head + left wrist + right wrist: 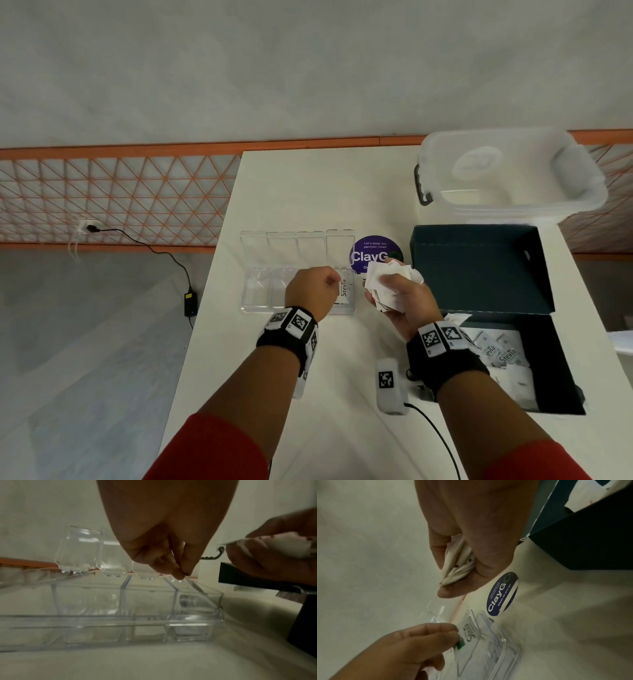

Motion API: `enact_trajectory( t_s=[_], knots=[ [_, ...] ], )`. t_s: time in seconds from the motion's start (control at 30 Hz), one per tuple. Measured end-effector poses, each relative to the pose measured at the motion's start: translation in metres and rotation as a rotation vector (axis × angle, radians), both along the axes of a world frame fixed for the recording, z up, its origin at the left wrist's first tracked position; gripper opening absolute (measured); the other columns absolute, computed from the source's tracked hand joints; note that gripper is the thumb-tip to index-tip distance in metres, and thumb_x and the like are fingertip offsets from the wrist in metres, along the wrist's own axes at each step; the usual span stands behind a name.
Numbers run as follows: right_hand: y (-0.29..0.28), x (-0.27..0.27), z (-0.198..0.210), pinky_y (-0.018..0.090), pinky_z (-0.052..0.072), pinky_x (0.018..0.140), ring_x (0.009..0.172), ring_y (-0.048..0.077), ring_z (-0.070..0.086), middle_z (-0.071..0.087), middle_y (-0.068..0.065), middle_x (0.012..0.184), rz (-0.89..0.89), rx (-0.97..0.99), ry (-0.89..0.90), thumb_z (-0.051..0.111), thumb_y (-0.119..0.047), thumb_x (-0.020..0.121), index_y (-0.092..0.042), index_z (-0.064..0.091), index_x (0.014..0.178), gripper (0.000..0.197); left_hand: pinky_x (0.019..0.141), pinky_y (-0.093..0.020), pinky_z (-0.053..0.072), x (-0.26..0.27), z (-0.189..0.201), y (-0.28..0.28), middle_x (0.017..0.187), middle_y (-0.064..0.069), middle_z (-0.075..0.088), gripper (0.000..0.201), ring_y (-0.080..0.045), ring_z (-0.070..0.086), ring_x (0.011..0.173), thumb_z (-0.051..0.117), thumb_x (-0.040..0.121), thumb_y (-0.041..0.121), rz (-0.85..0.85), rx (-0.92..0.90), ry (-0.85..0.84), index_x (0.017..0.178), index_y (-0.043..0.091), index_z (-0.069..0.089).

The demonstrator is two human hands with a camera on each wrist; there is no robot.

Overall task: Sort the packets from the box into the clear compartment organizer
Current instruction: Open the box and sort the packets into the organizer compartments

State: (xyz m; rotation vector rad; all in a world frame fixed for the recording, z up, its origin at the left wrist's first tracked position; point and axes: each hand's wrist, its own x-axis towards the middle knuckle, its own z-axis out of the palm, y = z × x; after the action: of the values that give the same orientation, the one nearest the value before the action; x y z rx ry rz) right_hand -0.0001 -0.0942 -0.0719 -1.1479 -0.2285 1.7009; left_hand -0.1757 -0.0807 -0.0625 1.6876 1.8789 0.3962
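My left hand (pixel 317 289) pinches a white Stevia packet (pixel 344 288) by its edge and holds it over the rightmost compartment of the clear organizer (pixel 257 294). The same packet (pixel 470 634) shows in the right wrist view, tilted into that compartment. The organizer's lids stand open behind. My right hand (pixel 399 296) grips a bunch of white packets (pixel 387 277) just right of the organizer, seen squeezed between fingers and palm (pixel 458 566). The dark box (pixel 548 363) at the right holds more Stevia packets (pixel 507 356).
A round purple ClayGo sticker (pixel 375 253) lies on the white table (pixel 308 192) behind my hands. A lidded clear plastic tub (pixel 507 171) stands at the back right. A white tagged device (pixel 390 385) with a cable lies near my right wrist. The table's left edge drops to the floor.
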Motion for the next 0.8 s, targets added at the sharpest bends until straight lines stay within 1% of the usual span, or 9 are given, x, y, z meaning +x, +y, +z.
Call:
enact_trajectory(
  t_s=[0.13, 0.2, 0.3, 0.43, 0.5, 0.57, 0.63, 0.7, 0.8],
  knots=[
    [0.006, 0.001, -0.005, 0.041, 0.058, 0.071, 0.091, 0.034, 0.070, 0.069, 0.015, 0.106, 0.007, 0.004, -0.008, 0.070, -0.001, 0.063, -0.013, 0.062, 0.117, 0.056, 0.081, -0.033, 0.053, 0.000, -0.009, -0.001, 0.096, -0.001, 0.072, 0.017, -0.020, 0.065, 0.093, 0.057, 0.092, 0.022, -0.084, 0.007, 0.099, 0.099, 0.024, 0.073],
    [0.009, 0.000, -0.007, 0.043, 0.057, 0.073, 0.091, 0.035, 0.069, 0.069, 0.015, 0.104, 0.023, 0.007, -0.019, 0.071, -0.003, 0.064, -0.013, 0.062, 0.119, 0.056, 0.081, -0.031, 0.050, 0.002, -0.012, 0.001, 0.098, -0.006, 0.068, 0.021, -0.023, 0.062, 0.097, 0.054, 0.094, 0.023, -0.183, 0.037, 0.211, 0.106, 0.024, 0.071],
    [0.010, -0.002, -0.009, 0.044, 0.056, 0.077, 0.087, 0.033, 0.070, 0.071, 0.014, 0.100, 0.036, 0.005, -0.033, 0.072, -0.004, 0.064, -0.015, 0.065, 0.112, 0.050, 0.081, -0.033, 0.046, 0.005, -0.016, 0.004, 0.103, -0.013, 0.061, 0.025, -0.031, 0.060, 0.097, 0.050, 0.096, 0.023, -0.327, 0.063, 0.392, 0.114, 0.023, 0.067],
    [0.011, -0.003, -0.010, 0.047, 0.054, 0.080, 0.086, 0.033, 0.068, 0.070, 0.015, 0.098, 0.056, -0.006, -0.049, 0.071, -0.003, 0.068, -0.014, 0.064, 0.109, 0.044, 0.084, -0.034, 0.039, 0.010, -0.022, 0.007, 0.101, -0.008, 0.066, 0.026, -0.027, 0.054, 0.102, 0.045, 0.098, 0.017, -0.503, 0.070, 0.623, 0.114, 0.020, 0.066],
    [0.011, -0.003, -0.011, 0.049, 0.055, 0.083, 0.090, 0.034, 0.067, 0.068, 0.016, 0.101, 0.063, -0.015, -0.054, 0.070, 0.002, 0.076, -0.014, 0.063, 0.112, 0.040, 0.085, -0.036, 0.036, 0.013, -0.024, 0.007, 0.104, -0.006, 0.066, 0.027, -0.027, 0.050, 0.106, 0.043, 0.098, 0.016, -0.548, 0.083, 0.664, 0.111, 0.018, 0.067],
    [0.012, -0.001, -0.009, 0.050, 0.055, 0.087, 0.096, 0.036, 0.066, 0.067, 0.018, 0.106, 0.068, -0.028, -0.060, 0.065, 0.004, 0.084, -0.011, 0.061, 0.121, 0.040, 0.085, -0.037, 0.036, 0.014, -0.026, 0.007, 0.111, -0.006, 0.059, 0.028, -0.028, 0.049, 0.105, 0.043, 0.098, 0.019, -0.549, 0.120, 0.654, 0.109, 0.016, 0.069],
    [0.012, 0.000, -0.009, 0.049, 0.054, 0.085, 0.100, 0.038, 0.064, 0.065, 0.019, 0.110, 0.077, -0.034, -0.073, 0.064, 0.004, 0.085, -0.006, 0.057, 0.131, 0.048, 0.084, -0.037, 0.035, 0.014, -0.027, 0.007, 0.112, -0.006, 0.054, 0.030, -0.026, 0.048, 0.103, 0.042, 0.098, 0.022, -0.543, 0.147, 0.611, 0.105, 0.015, 0.071],
    [0.013, -0.001, -0.009, 0.051, 0.054, 0.089, 0.103, 0.039, 0.065, 0.066, 0.020, 0.112, 0.076, -0.045, -0.081, 0.064, 0.004, 0.085, -0.006, 0.056, 0.133, 0.050, 0.081, -0.035, 0.036, 0.011, -0.026, 0.006, 0.109, -0.005, 0.054, 0.032, -0.024, 0.049, 0.099, 0.041, 0.098, 0.025, -0.514, 0.165, 0.552, 0.102, 0.015, 0.071],
    [0.013, -0.001, -0.008, 0.050, 0.054, 0.088, 0.103, 0.039, 0.066, 0.068, 0.019, 0.110, 0.090, -0.046, -0.083, 0.064, 0.005, 0.084, -0.006, 0.059, 0.127, 0.045, 0.078, -0.032, 0.043, 0.004, -0.017, 0.006, 0.102, -0.005, 0.055, 0.029, -0.022, 0.055, 0.088, 0.046, 0.098, 0.027, -0.373, 0.199, 0.302, 0.101, 0.011, 0.071]
  ],
)
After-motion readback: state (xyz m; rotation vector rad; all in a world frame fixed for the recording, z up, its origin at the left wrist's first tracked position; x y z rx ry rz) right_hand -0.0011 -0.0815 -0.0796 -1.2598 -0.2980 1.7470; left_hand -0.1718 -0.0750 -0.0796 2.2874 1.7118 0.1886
